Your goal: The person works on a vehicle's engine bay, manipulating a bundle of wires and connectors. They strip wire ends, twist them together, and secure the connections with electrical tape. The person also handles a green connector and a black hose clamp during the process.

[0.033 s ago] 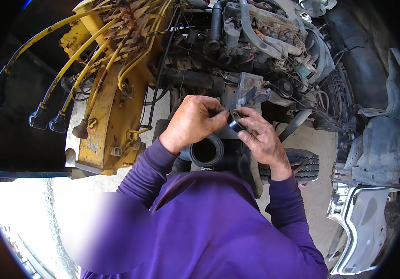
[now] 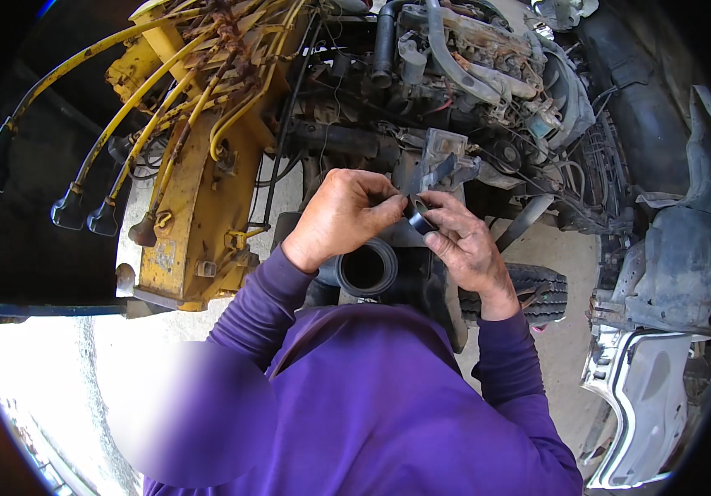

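Levers: I count three black handles at far left on yellow rods, with a fourth, darker knob just right of them.
Yellow block: one big yellow machine body – its lower edge ends above the pale ground, near my left elbow.
Left hand: my left hand is curled, thumb and forefinger pinching the ring from its left side.
Ring: one small black ring, held between both hands in front of the engine, above the round pipe mouth.
Pipe mouth: one black round opening just under my left hand; whether the hand touches its rim I cannot tell.
Right hand: my right hand grips the ring's right side, fingertips closed on it.
Engine: one grimy engine behind the hands, packed with hoses – tight there, little free space.
Bracket: one grey metal bracket directly behind the ring, close to my fingers.
Tyre: one tyre on the ground, right of my right wrist.
Open room: bare concrete right of the right hand, as far as the grey body panels at the right edge.
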